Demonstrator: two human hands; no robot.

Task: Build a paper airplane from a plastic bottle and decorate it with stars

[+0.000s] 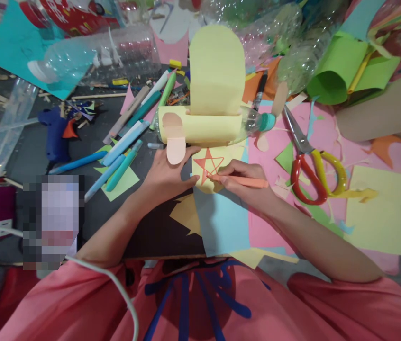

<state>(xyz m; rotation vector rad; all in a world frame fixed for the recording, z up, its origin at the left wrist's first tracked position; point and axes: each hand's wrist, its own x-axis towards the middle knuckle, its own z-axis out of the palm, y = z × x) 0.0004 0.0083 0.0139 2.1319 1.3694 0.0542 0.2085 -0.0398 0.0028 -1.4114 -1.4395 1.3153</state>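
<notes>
An orange marker (257, 182) is pinched in my right hand (246, 176), its tip at a red-orange star outline (208, 163). The star is on a rounded yellow paper flap. One point of the star is filled in. My left hand (167, 170) rests beside the flap with thumb and fingers apart; some fingertips are hidden. Just beyond lies a plastic bottle wrapped in yellow paper (214, 129), with a green cap (267, 121) at its right end. A large yellow flap (216, 66) extends from its far side, and a pale pink paper piece (176, 149) from its left end.
Red-and-yellow scissors (305, 156) lie open at right on pink paper (268, 218). Several markers (125, 147) and a blue glue gun (54, 135) are at left, near a blurred phone (58, 213). Clear bottles (108, 57) line the back. A person's arm (385, 109) reaches in from the right.
</notes>
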